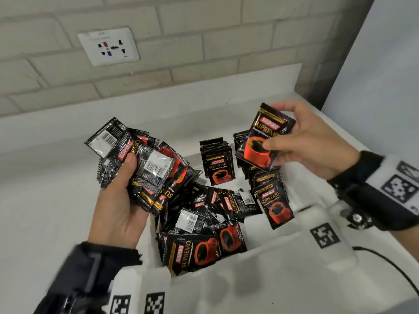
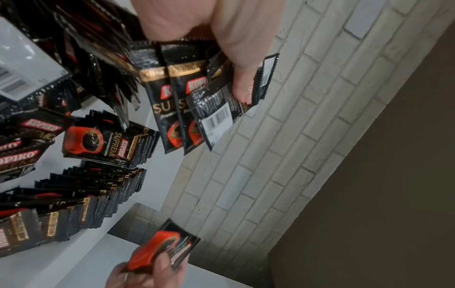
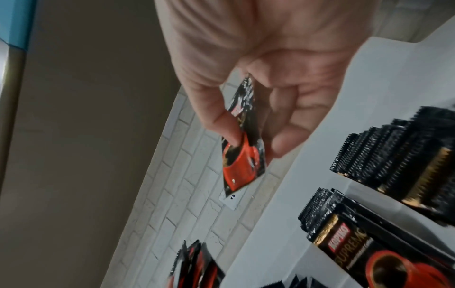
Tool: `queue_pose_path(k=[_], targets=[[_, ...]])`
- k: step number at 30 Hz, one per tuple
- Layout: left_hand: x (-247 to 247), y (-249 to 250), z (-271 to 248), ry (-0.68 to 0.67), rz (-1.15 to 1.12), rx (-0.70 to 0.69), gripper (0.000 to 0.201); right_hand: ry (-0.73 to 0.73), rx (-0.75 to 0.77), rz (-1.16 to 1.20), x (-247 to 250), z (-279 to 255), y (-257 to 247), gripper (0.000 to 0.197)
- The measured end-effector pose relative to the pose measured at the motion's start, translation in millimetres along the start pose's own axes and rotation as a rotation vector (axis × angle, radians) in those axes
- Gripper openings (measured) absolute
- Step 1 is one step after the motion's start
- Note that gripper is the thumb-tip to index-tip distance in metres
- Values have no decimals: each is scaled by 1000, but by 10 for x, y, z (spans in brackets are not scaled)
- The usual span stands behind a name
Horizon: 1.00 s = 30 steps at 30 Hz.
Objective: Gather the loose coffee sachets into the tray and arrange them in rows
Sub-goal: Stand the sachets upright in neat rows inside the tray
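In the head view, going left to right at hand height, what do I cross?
Left hand gripping a bunch of sachets → short standing row of sachets → single sachet pinched by the right hand.

I see a white counter [image 1: 45, 211] against the brick wall, carrying a white tray [image 1: 260, 264] (sachets inside) and a black cable [image 1: 390, 266].
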State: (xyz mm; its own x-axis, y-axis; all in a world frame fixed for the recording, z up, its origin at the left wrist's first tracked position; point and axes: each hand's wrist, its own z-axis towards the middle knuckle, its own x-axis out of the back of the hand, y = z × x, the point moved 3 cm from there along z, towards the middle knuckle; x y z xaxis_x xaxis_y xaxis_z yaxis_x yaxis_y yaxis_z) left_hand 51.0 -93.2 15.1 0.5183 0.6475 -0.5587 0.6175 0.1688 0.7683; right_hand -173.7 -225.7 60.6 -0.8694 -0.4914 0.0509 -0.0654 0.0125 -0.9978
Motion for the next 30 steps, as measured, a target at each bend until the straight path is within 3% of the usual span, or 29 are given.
queue_pose_path(k=[3,6,8,11,14,17,24,30], targets=[[9,4,-10,-1,6,-3,40,-14,16,-139,-45,131,-105,30],[19,4,-10,4,9,2,39,-13,103,-438,-126,289,-161,7],[16,-2,-11,1,7,2,42,-87,155,-749,-212,386,-156,6],[0,-16,-19,-14,5,8,37,-274,97,-1076,-328,513,-70,22],[-34,-34,-31,-42,-6,15,39,-354,45,-1167,-428,586,-6,25],[-60,-47,-30,-53,-11,17,43,-333,43,-1267,-489,637,64,28],[-88,-88,-25,-58,-23,34,40,-290,193,-1546,-613,665,195,9],[-119,-111,-28,-71,-28,46,47,-326,226,-1683,-653,702,262,13]])
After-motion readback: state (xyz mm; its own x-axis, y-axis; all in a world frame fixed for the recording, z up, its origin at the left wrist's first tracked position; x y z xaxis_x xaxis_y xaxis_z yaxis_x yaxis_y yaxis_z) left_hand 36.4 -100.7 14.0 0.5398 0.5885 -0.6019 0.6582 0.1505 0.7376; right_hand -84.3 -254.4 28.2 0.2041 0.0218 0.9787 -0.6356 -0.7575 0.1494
